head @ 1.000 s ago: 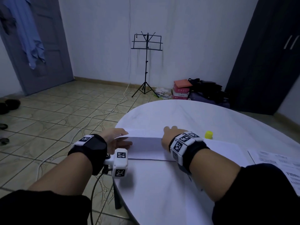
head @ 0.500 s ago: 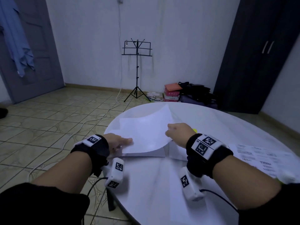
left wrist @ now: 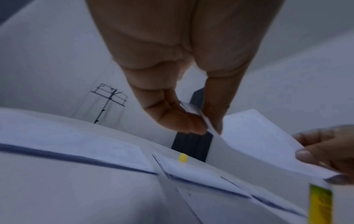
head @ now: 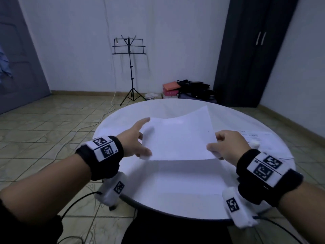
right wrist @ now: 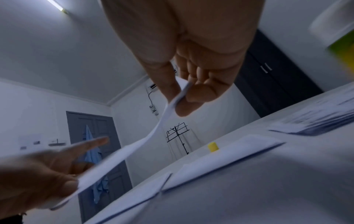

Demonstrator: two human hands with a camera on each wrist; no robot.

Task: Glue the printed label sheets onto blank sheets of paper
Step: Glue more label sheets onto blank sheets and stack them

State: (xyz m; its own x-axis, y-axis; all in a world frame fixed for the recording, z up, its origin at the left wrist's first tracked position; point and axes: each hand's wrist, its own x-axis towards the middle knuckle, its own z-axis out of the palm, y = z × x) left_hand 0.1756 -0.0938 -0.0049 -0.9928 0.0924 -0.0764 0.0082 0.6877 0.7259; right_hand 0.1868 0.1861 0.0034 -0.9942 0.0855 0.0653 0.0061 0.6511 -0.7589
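Note:
Both hands hold one blank white sheet (head: 177,138) in the air over the round white table (head: 175,194). My left hand (head: 139,141) pinches its left edge between thumb and fingers (left wrist: 191,122), with the forefinger stretched along it. My right hand (head: 226,145) pinches the right edge (right wrist: 184,98). More blank sheets (left wrist: 76,151) lie flat on the table below. Printed label sheets (head: 253,136) lie at the right of the table. A small yellow cap (right wrist: 213,146) stands on the table behind the sheets. A blurred white and yellow-green tube (left wrist: 320,201) shows beside my right hand.
A black music stand (head: 129,50) stands by the far wall. Bags and pink boxes (head: 175,88) lie on the floor behind the table. A dark wardrobe (head: 246,50) fills the right corner. A cable (head: 112,101) runs across the tiled floor.
The top sheet has come up off the pile on the table. Both hands have risen with it, and the left hand has moved from resting on the pile to pinching the sheet's edge.

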